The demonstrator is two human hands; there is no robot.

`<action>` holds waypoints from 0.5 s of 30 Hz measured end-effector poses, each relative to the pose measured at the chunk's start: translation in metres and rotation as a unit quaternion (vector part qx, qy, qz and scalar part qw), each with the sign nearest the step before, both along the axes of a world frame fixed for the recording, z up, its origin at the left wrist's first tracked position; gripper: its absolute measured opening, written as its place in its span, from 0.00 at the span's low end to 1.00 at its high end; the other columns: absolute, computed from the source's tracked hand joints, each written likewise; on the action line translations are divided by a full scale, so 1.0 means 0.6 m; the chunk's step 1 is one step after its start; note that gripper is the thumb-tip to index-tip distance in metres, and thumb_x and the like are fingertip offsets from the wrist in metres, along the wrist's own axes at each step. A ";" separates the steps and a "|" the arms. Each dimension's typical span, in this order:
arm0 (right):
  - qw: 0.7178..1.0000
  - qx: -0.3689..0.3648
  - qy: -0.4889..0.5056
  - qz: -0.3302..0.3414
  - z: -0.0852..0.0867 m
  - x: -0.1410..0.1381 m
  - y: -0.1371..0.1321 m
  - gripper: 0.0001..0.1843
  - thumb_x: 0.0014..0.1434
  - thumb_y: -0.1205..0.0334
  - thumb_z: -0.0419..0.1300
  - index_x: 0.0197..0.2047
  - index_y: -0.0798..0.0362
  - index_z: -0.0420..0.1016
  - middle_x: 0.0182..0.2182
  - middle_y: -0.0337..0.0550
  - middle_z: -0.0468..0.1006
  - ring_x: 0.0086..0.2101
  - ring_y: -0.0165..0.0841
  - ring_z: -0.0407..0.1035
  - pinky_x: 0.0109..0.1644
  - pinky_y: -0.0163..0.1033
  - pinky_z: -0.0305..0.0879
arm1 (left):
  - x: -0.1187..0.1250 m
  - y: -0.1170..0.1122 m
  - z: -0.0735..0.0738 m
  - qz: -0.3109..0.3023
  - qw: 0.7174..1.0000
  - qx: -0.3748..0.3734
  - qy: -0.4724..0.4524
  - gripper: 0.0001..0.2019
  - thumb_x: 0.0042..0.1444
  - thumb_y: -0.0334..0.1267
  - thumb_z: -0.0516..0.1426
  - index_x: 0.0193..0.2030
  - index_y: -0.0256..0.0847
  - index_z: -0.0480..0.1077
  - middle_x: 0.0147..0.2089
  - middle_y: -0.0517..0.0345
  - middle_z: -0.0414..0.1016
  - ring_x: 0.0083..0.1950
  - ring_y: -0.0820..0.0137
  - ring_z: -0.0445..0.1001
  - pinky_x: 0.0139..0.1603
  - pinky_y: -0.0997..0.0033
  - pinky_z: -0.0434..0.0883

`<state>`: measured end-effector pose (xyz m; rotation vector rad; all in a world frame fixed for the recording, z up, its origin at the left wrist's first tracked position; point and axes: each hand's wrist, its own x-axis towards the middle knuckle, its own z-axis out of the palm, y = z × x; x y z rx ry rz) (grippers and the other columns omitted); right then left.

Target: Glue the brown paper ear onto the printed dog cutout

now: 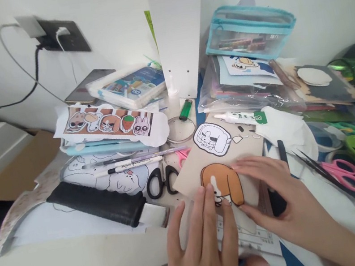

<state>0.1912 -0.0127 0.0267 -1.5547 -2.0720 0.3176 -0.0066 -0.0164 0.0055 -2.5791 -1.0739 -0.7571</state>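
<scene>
A brown-and-white cartoon dog cutout [219, 178] lies on a beige card [192, 178] in front of me. My left hand [204, 242] reaches in from below, palm down, its outstretched fingertips resting on the cutout's lower left part and hiding some of it. My right hand [279, 193] comes from the right, with fingertips at the cutout's upper right edge and the thumb apart near its lower right edge. Farther up the card is a black-and-white dog cutout [211, 139], beside several small paper bits [243, 133]. A white glue tube with a green cap [241, 118] lies across the card's far end.
Black-handled scissors [162, 182] and a black sleeve [97, 203] lie to the left. Pink-handled scissors [343, 175] rest on white paper at right. Behind stand a white box [180, 37] and a blue-edged pouch [249, 32]. A green lighter [186, 109] lies near a tape roll [180, 129].
</scene>
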 end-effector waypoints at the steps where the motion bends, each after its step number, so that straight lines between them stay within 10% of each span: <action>1: 1.000 0.000 0.005 0.000 0.000 0.000 -0.001 0.27 0.55 0.63 0.61 0.58 0.46 0.61 0.54 0.39 0.72 0.58 0.33 0.58 0.61 0.44 0.52 | 0.000 0.000 0.001 -0.001 1.000 -0.003 0.006 0.33 0.58 0.62 0.46 0.53 0.35 0.72 0.57 0.37 0.72 0.60 0.53 0.67 0.62 0.49 0.55; 15: 1.000 -0.015 0.022 0.011 0.002 0.002 -0.001 0.24 0.56 0.64 0.61 0.56 0.43 0.64 0.55 0.36 0.70 0.59 0.31 0.58 0.62 0.42 0.53 | -0.001 0.001 0.003 0.002 1.000 -0.007 0.012 0.33 0.59 0.63 0.44 0.52 0.36 0.72 0.57 0.39 0.71 0.60 0.55 0.68 0.64 0.50 0.53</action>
